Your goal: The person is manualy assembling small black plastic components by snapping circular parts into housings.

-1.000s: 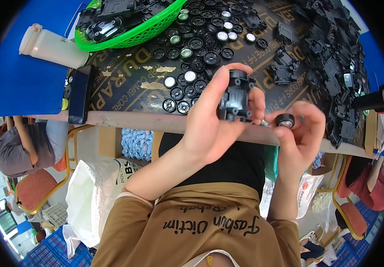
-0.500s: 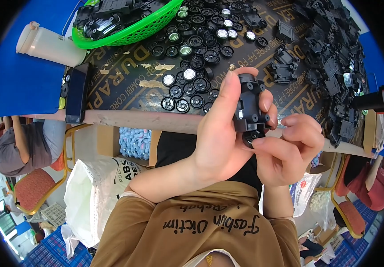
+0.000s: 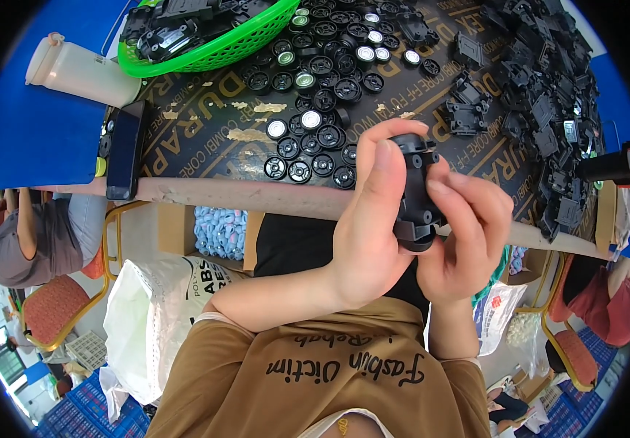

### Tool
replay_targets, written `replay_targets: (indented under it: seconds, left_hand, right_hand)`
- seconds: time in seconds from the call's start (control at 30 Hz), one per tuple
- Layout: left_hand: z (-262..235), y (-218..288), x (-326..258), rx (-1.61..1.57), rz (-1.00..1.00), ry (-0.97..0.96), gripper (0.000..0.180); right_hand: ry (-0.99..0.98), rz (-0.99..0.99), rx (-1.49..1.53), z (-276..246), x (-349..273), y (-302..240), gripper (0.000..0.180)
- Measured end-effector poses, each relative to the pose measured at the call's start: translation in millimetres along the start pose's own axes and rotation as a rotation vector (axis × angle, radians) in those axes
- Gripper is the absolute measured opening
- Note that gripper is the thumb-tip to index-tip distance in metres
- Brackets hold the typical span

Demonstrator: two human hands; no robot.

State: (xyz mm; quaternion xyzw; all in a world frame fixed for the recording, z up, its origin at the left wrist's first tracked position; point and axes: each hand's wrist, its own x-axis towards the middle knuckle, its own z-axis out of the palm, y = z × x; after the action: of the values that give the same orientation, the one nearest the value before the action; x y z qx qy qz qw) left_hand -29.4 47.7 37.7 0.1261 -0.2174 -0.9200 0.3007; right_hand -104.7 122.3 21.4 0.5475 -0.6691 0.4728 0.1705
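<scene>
Above the near table edge, both hands hold a black plastic toy-car chassis (image 3: 419, 193), tilted nearly upright. My left hand (image 3: 362, 244) is closed along its left side, thumb near the upper end and a finger curled over the top. From the right, the bent fingers of my right hand (image 3: 468, 230) press against its side and lower end. A black wheel (image 3: 416, 241) sits at that lower end, partly covered by fingers. Loose black wheels (image 3: 321, 165), some with silver faces, lie on the table just beyond my left hand.
Many black chassis parts (image 3: 538, 113) are heaped at the right. At the back left stand a green basket (image 3: 231, 55) of black parts, a white bottle (image 3: 85, 73) and a dark phone (image 3: 125, 153). A white sack (image 3: 147, 321) and a box of blue pieces (image 3: 220, 232) are below the table.
The chassis has turned and moved slightly right and down. My right hand has shifted from pinching at the lower wheel to gripping the chassis's side and lower end.
</scene>
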Motion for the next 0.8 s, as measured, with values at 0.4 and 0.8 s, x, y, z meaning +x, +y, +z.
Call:
replay_targets:
  seconds: [0.4,0.8]
  left_hand:
    - [-25.3,8.3,3.9,0.658,0.271,-0.276,0.036]
    - [-48.4,196.4,117.7,2.223,1.353,-0.03,0.037]
  right_hand:
    - [-0.134,0.052,0.219,-2.6,3.7,9.1,0.038]
    - [-0.463,-0.018,-0.511,-17.2,34.1,84.3,0.036]
